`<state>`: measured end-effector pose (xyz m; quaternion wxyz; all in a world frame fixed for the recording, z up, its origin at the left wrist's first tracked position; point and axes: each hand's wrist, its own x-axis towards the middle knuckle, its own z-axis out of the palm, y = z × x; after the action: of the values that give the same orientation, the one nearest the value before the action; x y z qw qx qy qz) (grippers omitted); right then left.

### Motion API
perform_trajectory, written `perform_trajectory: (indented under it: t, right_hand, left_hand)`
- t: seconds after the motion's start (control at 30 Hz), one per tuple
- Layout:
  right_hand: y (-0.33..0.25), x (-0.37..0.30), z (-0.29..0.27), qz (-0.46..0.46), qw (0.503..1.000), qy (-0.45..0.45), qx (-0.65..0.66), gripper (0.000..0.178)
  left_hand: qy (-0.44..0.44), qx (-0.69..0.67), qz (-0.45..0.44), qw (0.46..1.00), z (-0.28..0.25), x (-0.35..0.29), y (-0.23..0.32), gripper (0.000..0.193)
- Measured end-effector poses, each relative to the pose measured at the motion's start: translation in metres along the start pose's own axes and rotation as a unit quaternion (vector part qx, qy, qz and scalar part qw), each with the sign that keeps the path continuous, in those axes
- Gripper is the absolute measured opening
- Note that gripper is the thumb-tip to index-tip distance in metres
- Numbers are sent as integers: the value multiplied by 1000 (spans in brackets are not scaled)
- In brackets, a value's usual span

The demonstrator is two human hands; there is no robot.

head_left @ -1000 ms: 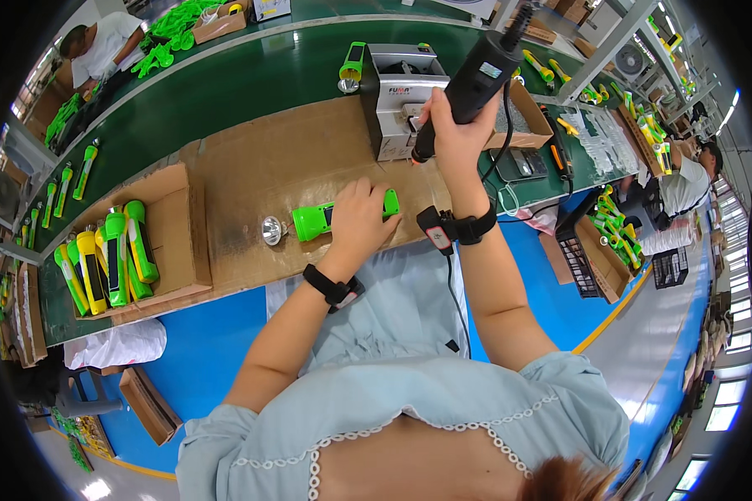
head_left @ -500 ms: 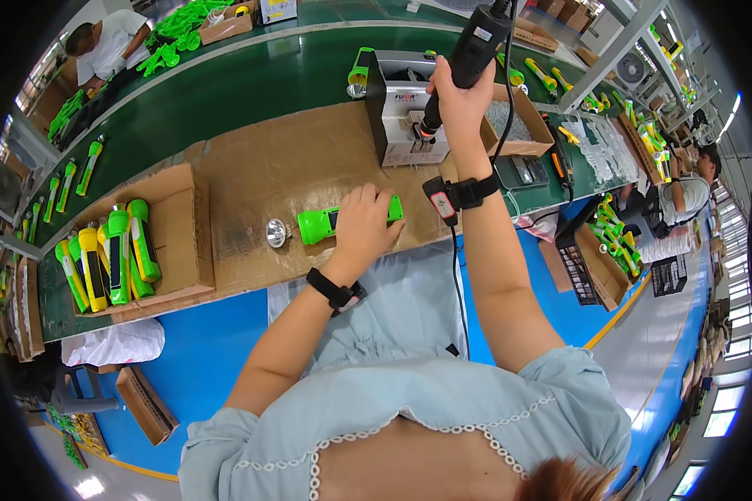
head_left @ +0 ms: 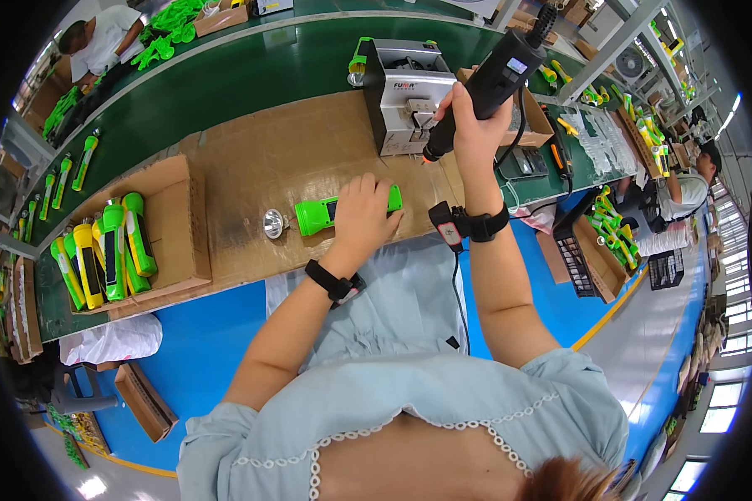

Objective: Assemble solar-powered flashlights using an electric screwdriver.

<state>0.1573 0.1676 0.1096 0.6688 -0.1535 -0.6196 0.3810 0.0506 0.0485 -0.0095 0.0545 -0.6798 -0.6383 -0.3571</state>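
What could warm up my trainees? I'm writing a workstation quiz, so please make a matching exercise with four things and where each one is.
Things
1. Left hand
2. Black power driver
3. Shiny reflector
4. Group of green and yellow flashlights

Places
A. Inside the cardboard box
B. Beside the wide end of the green flashlight body
C. In the right hand
D. On the green flashlight body

Pairs: 1-D, 2-C, 3-B, 4-A

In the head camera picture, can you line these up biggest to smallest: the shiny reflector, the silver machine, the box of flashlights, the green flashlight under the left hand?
1. Box of flashlights
2. Silver machine
3. Green flashlight, partly covered
4. Shiny reflector
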Motion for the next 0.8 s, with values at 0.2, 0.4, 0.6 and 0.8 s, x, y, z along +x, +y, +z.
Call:
perform_trajectory:
  t: [0.2,0.4,0.6,0.8]
  right_hand:
    - [22,14,-7,-82,995,50,17,30]
    - [47,45,-2,-28,997,46,57,33]
    - [42,44,6,-32,997,-10,77,29]
    - [39,47,2,-7,1000,-24,17,24]
  left_hand:
    - [-26,2,-4,1000,-1,-2,2,44]
    - [68,-149,118,980,0,-5,3,28]
    - [77,-113,99,986,2,-14,6,19]
    - [-211,-216,217,928,12,-44,21,13]
